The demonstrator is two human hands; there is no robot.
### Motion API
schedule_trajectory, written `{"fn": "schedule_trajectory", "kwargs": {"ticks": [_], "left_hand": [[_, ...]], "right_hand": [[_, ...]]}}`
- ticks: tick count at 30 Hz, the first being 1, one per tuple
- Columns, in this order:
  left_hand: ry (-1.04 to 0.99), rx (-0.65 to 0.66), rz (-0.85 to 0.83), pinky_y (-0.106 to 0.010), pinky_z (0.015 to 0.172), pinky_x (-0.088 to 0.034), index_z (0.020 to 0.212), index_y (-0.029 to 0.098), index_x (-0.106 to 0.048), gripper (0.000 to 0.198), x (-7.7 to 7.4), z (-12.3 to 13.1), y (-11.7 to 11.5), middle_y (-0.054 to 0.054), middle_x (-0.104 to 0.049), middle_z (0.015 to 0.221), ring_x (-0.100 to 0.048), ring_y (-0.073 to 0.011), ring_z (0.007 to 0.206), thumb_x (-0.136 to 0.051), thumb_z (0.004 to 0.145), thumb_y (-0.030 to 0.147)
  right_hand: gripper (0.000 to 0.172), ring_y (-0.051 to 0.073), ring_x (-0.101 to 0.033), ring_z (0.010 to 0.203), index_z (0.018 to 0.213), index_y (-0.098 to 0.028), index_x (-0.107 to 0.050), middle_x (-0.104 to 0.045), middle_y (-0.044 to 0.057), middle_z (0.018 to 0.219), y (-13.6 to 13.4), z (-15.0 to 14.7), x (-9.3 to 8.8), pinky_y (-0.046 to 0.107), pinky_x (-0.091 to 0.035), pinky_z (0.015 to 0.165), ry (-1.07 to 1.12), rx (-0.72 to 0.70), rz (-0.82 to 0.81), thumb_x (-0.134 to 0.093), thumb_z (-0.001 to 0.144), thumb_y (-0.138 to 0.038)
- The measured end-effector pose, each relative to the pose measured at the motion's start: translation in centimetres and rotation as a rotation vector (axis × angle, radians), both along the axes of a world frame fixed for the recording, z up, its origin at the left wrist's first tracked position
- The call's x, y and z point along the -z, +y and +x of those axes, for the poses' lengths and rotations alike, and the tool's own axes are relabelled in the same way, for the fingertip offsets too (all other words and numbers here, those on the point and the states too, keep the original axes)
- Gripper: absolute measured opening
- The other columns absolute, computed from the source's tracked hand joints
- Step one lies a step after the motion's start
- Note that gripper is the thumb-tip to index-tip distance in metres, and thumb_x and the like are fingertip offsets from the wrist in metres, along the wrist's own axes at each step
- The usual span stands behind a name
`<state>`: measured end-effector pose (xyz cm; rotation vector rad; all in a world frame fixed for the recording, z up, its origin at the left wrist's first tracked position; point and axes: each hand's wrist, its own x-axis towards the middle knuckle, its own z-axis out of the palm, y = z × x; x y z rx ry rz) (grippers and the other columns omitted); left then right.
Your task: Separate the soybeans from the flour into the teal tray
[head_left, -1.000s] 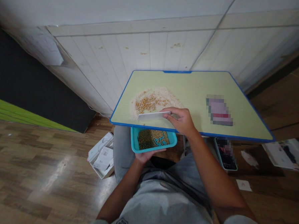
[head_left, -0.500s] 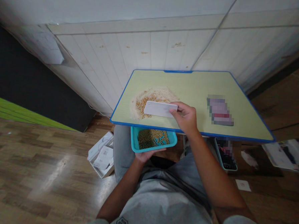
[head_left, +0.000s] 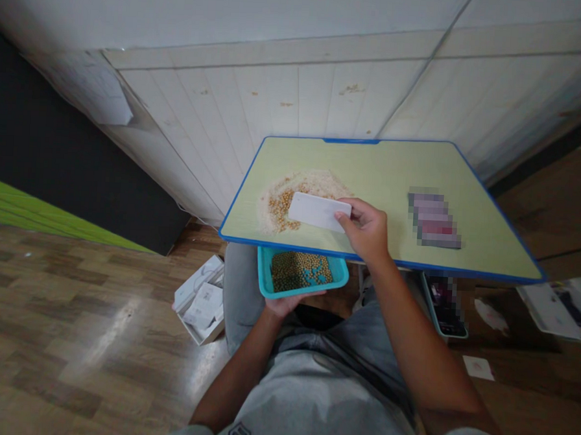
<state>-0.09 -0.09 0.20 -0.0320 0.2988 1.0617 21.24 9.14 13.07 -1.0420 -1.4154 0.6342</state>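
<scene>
Under the table's near edge, my left hand [head_left: 286, 303] holds a turquoise plastic basket [head_left: 302, 292] from below, its fingers partly hidden by it. Inside lie yellow soybeans [head_left: 307, 264] and darker green beans [head_left: 285, 272]. Above the tabletop, my right hand [head_left: 368, 228] pinches one end of a flat white rectangular card [head_left: 317, 211] between thumb and fingers. The card's free end points left, over a pile of yellow beans [head_left: 281, 207] ringed by pale grains [head_left: 316, 178], possibly rice. The card covers part of the pile.
The pale-yellow folding table [head_left: 390, 167] has a blue rim and stands against a white panelled wall. A pixelated flat item [head_left: 432, 218] lies on its right side. A phone [head_left: 444, 307] shows below the edge. An open white box [head_left: 203, 304] sits on the wooden floor.
The whole view has shifted slightly, so everything appears a little further right. The white card has tilted a bit, its left end now higher. Both hands keep their holds.
</scene>
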Motion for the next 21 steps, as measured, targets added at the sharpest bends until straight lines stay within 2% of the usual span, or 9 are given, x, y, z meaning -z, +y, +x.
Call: {"fn": "schedule_trajectory", "kwargs": {"ticks": [2, 7, 11, 15, 21], "left_hand": [[0.017, -0.008, -0.008, -0.095, 0.116, -0.014, 0.169, 0.029, -0.036, 0.08, 0.0, 0.0, 0.0, -0.013, -0.039, 0.174, -0.023, -0.0524, 0.163, -0.023, 0.103, 0.072], [-0.032, 0.023, 0.006, -0.093, 0.117, -0.015, 0.172, 0.03, -0.027, 0.08, 0.4, -0.2, 0.2, -0.013, -0.031, 0.178, -0.02, -0.0514, 0.164, -0.027, 0.103, 0.071], [-0.043, 0.037, 0.057, -0.092, 0.118, -0.013, 0.171, 0.03, -0.03, 0.081, 0.6, -0.3, 0.2, -0.013, -0.031, 0.178, -0.019, -0.0513, 0.164, -0.025, 0.103, 0.072], [-0.034, 0.041, 0.093, -0.093, 0.118, -0.008, 0.169, 0.028, -0.036, 0.08, 0.8, -0.1, 0.1, -0.013, -0.033, 0.177, -0.018, -0.051, 0.164, -0.026, 0.102, 0.072], [-0.05, 0.013, 0.079, -0.088, 0.122, -0.011, 0.169, 0.033, -0.036, 0.074, 1.4, 0.0, -0.1, -0.01, -0.034, 0.177, -0.022, -0.0485, 0.164, -0.027, 0.104, 0.066]], "right_hand": [[0.021, 0.022, -0.079, 0.089, 0.101, -0.023, -0.082, -0.084, 0.004, 0.1, 0.0, 0.0, 0.0, 0.042, -0.065, 0.083, -0.001, 0.01, -0.001, -0.074, 0.085, -0.033], [0.021, 0.023, -0.079, 0.09, 0.1, -0.023, -0.082, -0.085, 0.004, 0.099, 0.0, 0.0, 0.1, 0.042, -0.065, 0.085, 0.023, 0.011, -0.001, -0.075, 0.083, -0.035], [0.021, 0.021, -0.078, 0.084, 0.099, -0.022, -0.081, -0.084, 0.003, 0.095, 0.3, 0.2, 0.0, 0.039, -0.065, 0.079, 0.054, 0.0, -0.01, -0.076, 0.083, -0.035], [0.021, 0.02, -0.077, 0.079, 0.097, -0.023, -0.081, -0.083, 0.003, 0.092, 1.2, 0.6, -0.9, 0.036, -0.064, 0.073, 0.059, -0.023, 0.003, -0.078, 0.081, -0.035], [0.021, 0.021, -0.076, 0.076, 0.092, -0.024, -0.079, -0.082, 0.003, 0.086, 2.6, 0.8, -1.9, 0.034, -0.063, 0.066, 0.092, -0.059, -0.013, -0.082, 0.075, -0.037]]}}
